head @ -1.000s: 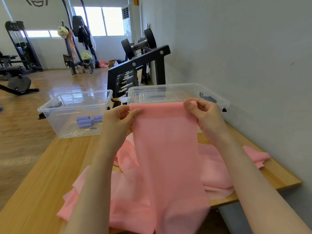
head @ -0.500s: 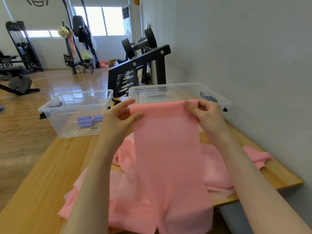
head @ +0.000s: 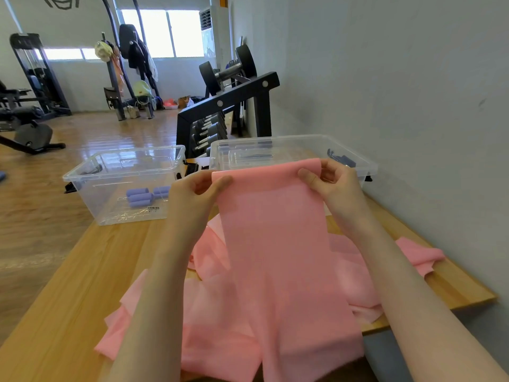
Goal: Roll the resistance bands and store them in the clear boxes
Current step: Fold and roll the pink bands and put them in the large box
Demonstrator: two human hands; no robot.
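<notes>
Your left hand [head: 192, 194] and right hand [head: 330, 186] each pinch a top corner of the pink band [head: 275, 244], held up over the table [head: 68, 285]; its tail drapes onto a pink pile [head: 214, 326]. Both clear boxes [head: 124, 172] stand behind.

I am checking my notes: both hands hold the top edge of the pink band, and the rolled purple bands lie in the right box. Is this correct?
Not quite. The head view shows the purple rolls in the left box, not the right box. Both hands, left and right, do hold the pink band's top edge.

one head-worn view (wide-angle) looks forward and down, close over the wooden table [head: 68, 277].
</notes>
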